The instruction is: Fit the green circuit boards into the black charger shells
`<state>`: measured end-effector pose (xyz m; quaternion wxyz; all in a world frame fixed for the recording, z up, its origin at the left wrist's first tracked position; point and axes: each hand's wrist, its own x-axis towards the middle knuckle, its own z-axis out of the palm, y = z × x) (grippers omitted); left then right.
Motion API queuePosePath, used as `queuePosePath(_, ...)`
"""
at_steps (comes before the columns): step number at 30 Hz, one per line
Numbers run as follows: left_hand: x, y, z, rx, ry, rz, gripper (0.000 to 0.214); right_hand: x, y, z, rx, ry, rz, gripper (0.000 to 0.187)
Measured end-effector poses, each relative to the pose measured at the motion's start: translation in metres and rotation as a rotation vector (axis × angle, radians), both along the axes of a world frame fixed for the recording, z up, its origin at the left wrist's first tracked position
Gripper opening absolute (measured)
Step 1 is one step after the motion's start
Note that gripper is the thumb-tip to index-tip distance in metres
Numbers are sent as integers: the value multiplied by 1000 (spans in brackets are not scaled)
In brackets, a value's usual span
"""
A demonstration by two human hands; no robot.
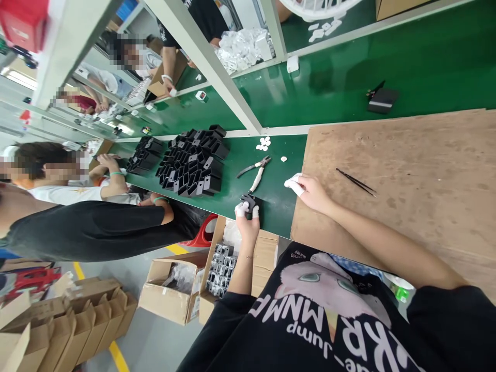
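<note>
My left hand (248, 222), with white finger covers on its tips, grips a small black part (250, 201) at the near edge of the green bench. My right hand (312, 192) is over the left edge of the brown board (406, 155). Its white-covered thumb and finger are pressed together, and anything between them is too small to make out. Pliers (256, 175) with pale handles lie spread just beyond the black part. Several white round discs (263, 143) sit past the pliers, with a single disc (284, 159) closer to my right hand. Black tweezers (355, 182) rest on the board.
Many black rectangular housings (191, 163) stand packed on the bench to the left. A dark flat item (383, 99) lies on the green surface beyond the board. Cardboard boxes (166, 294) are on the floor at left. A co-worker's black sleeve (89, 227) is nearby.
</note>
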<state>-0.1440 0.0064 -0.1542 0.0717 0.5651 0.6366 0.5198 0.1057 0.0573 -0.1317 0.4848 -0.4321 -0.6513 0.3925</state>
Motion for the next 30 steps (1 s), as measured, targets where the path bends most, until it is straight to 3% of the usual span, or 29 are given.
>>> queuePosePath(6, 4, -2, 2, -50, -186, 6, 41, 0, 0, -2, -7, -2, 5, 24)
queuePosePath(8, 13, 0, 11, -82, -265, -18, 43, 0, 1, -2, -4, 1, 6, 24)
queuePosePath(11, 37, 3, 40, -59, -434, -40, 37, 1, 0, 7, 18, 13, 9, 26)
queuePosePath(12, 48, 3, 53, -70, -539, -77, 35, 3, 0, 13, 31, 20, 14, 26)
queuePosePath(15, 83, 7, 93, -250, -1101, -285, 27, 10, -5, 45, 130, 8, 65, 31)
queuePosePath(18, 113, 14, 124, -471, -1425, -398, 21, 18, -12, 84, 298, -128, 101, 69)
queuePosePath(20, 128, 22, 139, -563, -1522, -467, 25, 23, -17, 107, 388, -275, 72, 86)
queuePosePath(24, 150, 41, 159, -549, -1576, -583, 34, 32, -17, 141, 470, -500, -84, 89)
queuePosePath(30, 172, 57, 187, -615, -1644, -772, 37, 50, -9, 170, 478, -475, -261, 94)
